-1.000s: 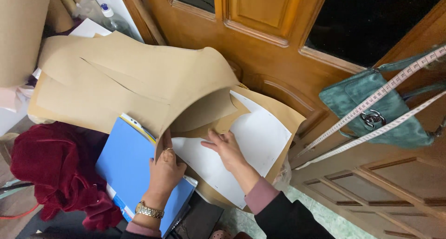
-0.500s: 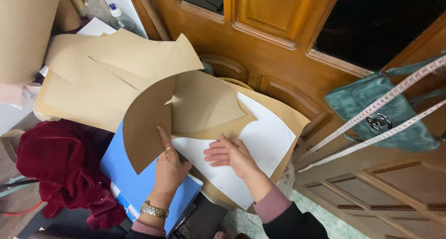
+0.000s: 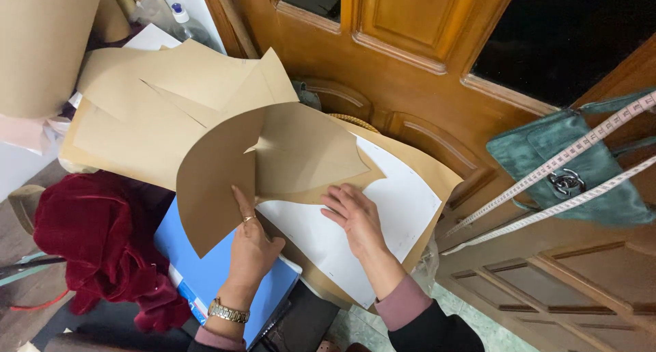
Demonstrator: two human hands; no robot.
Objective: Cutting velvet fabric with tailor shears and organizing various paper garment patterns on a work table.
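A: Entry, head view. Left hand [image 3: 251,246] was closed on the lower edge of a curved brown paper piece [image 3: 219,181], index finger laid up along the sheet, other fingers curled round the edge. The piece stood lifted and bowed, its top flopping over to the right of that hand.

B: And the other hand?

A: Right hand [image 3: 355,219] lay flat and open, palm down, gripping nothing. It pressed on a white paper sheet [image 3: 393,201], fingertips touching the tail of a second brown piece [image 3: 307,154] just above them.

B: How did the paper look to handle?

A: Judged light and thin, but stiffer than ordinary writing paper: it held a smooth curve rather than collapsing. Likely to crease or tear if pinched hard at a point. Smooth surface, so sheets would probably slide over one another.

B: Best place to take hold?

A: Along a straight edge, fingers spread, as the left hand had it. The narrow tips looked weakest.

B: Surroundings?

A: Blue folder [image 3: 205,270] under and below the left hand; red velvet cloth [image 3: 89,236] well to its left. More brown paper pieces [image 3: 150,106] lay above. A wooden door [image 3: 410,58] stood beyond both hands; a green bag [image 3: 581,167] and tape measure [image 3: 547,171] were well right of the right hand.
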